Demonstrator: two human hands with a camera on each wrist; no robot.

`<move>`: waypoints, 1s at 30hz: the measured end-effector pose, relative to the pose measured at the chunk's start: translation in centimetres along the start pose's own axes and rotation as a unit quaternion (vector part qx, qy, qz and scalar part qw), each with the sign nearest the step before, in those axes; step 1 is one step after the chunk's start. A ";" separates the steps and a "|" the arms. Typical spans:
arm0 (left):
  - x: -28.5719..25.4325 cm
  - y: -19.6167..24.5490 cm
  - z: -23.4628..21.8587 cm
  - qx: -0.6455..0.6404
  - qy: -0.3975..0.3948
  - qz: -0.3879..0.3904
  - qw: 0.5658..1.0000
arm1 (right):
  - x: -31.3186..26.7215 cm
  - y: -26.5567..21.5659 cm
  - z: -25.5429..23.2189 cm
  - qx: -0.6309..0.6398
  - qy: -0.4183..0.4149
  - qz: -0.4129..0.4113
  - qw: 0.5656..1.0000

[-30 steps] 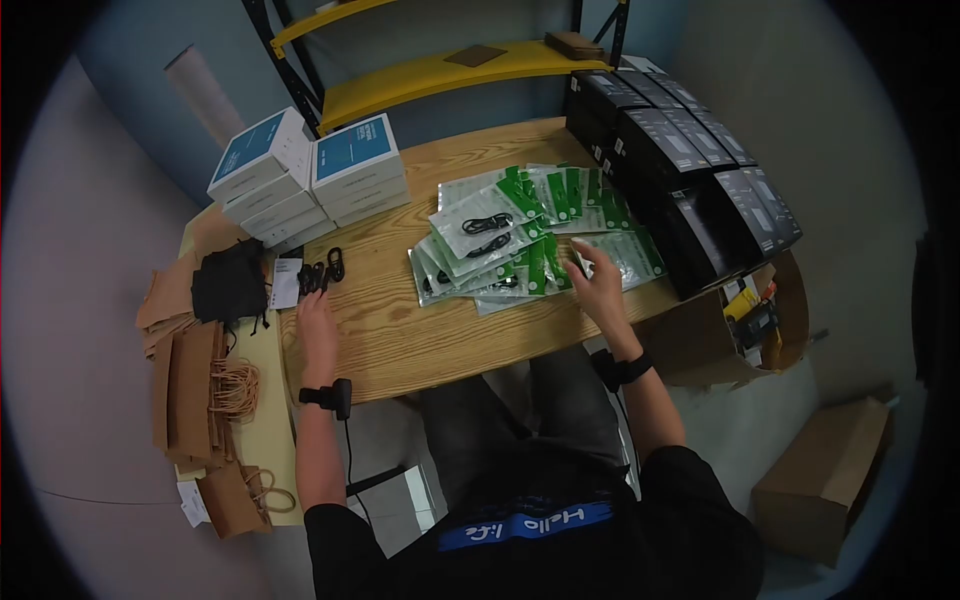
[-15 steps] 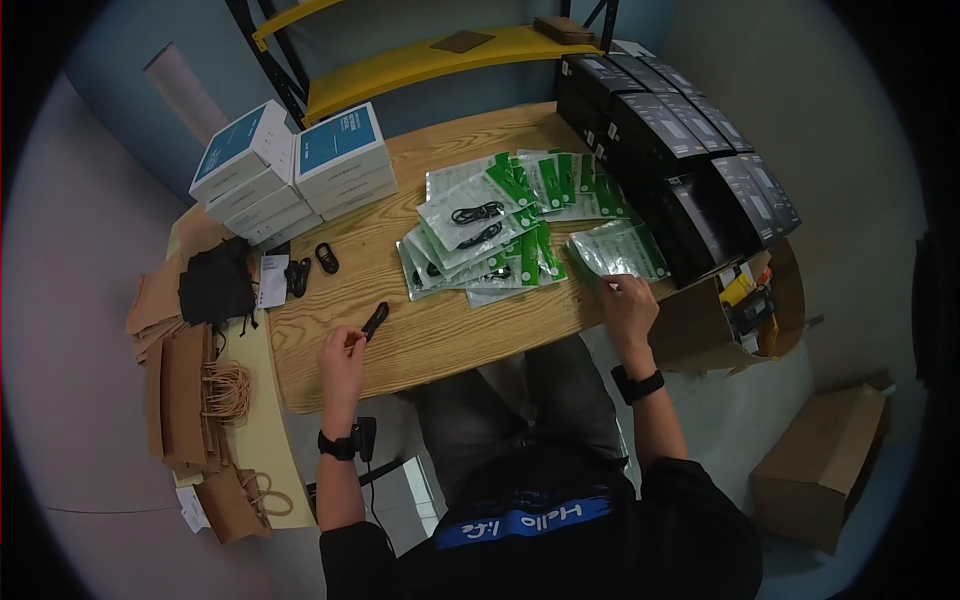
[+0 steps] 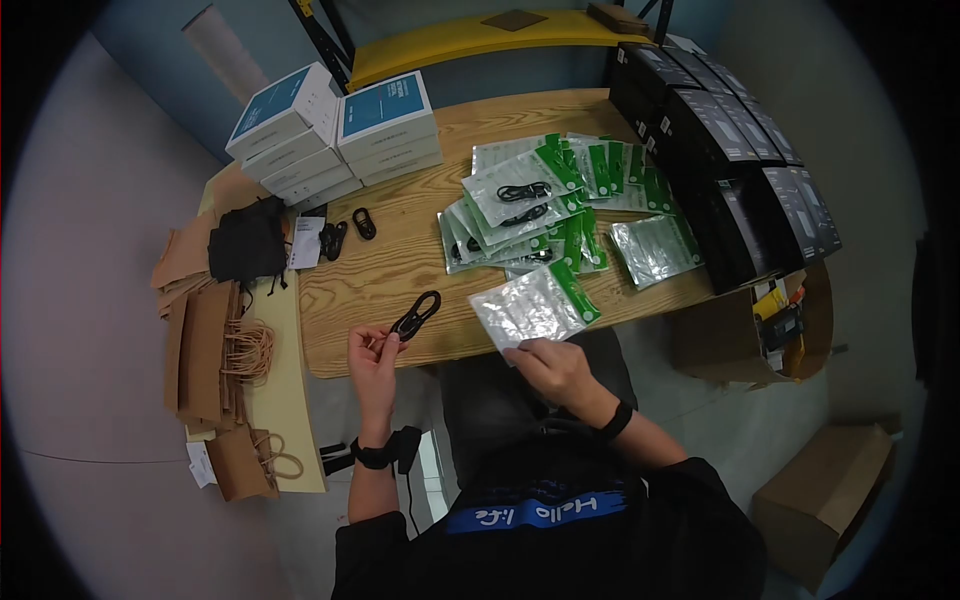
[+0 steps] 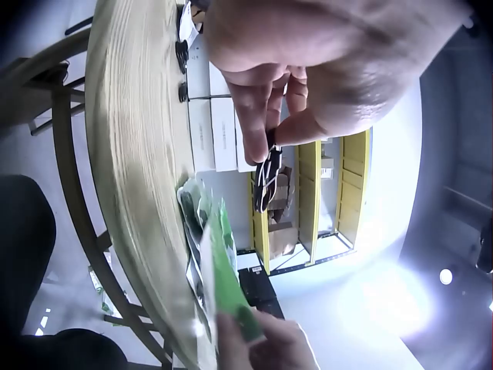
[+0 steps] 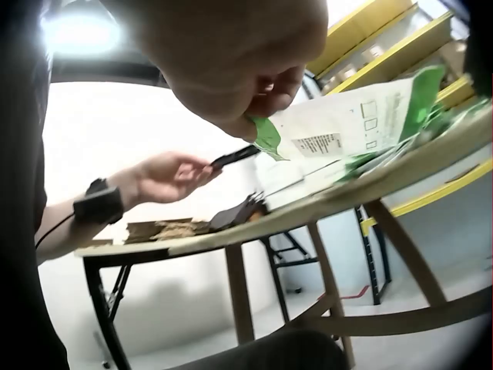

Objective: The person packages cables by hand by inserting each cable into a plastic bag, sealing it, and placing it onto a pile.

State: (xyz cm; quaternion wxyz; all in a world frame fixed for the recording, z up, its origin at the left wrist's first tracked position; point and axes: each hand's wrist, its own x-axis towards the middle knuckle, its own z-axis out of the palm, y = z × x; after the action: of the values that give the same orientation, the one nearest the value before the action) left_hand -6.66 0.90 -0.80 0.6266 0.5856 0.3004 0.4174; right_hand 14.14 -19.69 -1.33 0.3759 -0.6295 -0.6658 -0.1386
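A coiled black cable point(image 3: 415, 315) is pinched between the thumb and fingers of the left hand point(image 3: 374, 370), near the table's front edge. In the left wrist view the same cable point(image 4: 267, 181) hangs from the fingertips of the left hand point(image 4: 308, 69). The right hand point(image 3: 560, 375) grips one edge of a clear bag with a green strip point(image 3: 530, 308), held over the front edge. White printing shows on that bag point(image 5: 347, 123) in the right wrist view, beside the right hand point(image 5: 231, 62). Cable and bag are apart.
Behind the hands lies a pile of green-striped bags point(image 3: 520, 190), with a separate bag point(image 3: 655, 250) to its right. White boxes point(image 3: 390, 120) stand back left, black boxes point(image 3: 720, 200) right. Cables point(image 3: 364, 224), a black pouch point(image 3: 248, 240) and paper bags point(image 3: 205, 350) are at left.
The left hand has taken a cable from the small group and brought it toward the front centre. The right hand has picked up a bag at the right and carried it left, nearer the cable.
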 end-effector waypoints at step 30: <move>2.0 -4.3 11.0 0.485 -0.339 0.191 0.783 | -2.6 2.9 -0.2 0.311 0.074 0.485 0.814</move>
State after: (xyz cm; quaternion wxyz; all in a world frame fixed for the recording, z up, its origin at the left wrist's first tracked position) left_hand 4.52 -2.48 -3.38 0.2290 0.9613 0.1140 0.1022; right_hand 16.75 -21.19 -3.80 0.6184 -0.7080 -0.2519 0.2301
